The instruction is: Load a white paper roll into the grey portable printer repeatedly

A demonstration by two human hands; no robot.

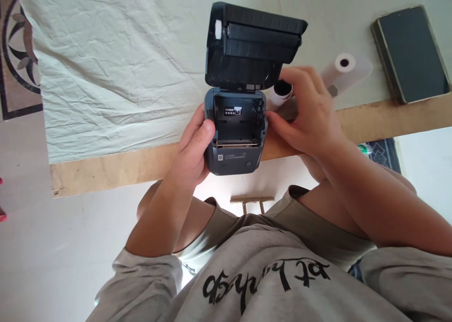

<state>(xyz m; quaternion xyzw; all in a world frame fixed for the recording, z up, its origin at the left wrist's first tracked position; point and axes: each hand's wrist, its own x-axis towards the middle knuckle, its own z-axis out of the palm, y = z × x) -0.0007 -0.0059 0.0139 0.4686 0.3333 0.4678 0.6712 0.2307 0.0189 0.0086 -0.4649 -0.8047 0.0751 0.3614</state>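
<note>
Left hand (193,145) clamps the thermal printer (236,133) body's left side; right hand (308,110) grips a paper roll (282,92) just right of it. Roll's light, crushable: hold by ends.

I read home: patterned floor tile (17,53), makeshift wooden table (106,169) under creased cloth (106,77), phone (411,53) lying about.

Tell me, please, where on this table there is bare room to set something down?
The cloth left of the open printer lies free. It is crowded to the right: the right hand on a paper roll, another roll, then the phone.
</note>
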